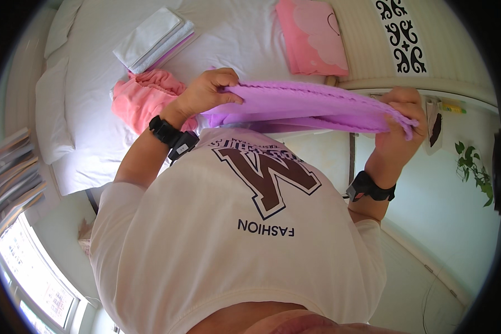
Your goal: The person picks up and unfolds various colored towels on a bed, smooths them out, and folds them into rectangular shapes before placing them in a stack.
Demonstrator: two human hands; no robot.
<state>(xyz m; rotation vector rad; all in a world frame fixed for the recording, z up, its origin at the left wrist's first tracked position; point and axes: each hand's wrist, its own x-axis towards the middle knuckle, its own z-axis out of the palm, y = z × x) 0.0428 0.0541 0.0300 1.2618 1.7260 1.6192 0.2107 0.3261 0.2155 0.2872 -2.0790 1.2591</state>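
A purple towel (300,102) is stretched between my two hands, its stitched edge uppermost and a fold hanging beneath. My left hand (213,89) pinches one end between thumb and fingers. At the other end, my right hand (405,108) grips a corner, with a bit of the edge sticking out past the fingers. Just behind my left forearm lies a crumpled coral-pink cloth (144,98) on the bed. Part of that cloth is hidden by my arm.
On the white bed sheet (234,37) sits a stack of folded towels (154,39). A folded pink cloth (313,39) rests near the bed's end. White pillows (52,112) are at the left. A green trailing plant (474,167) hangs at the right, beyond a shelf.
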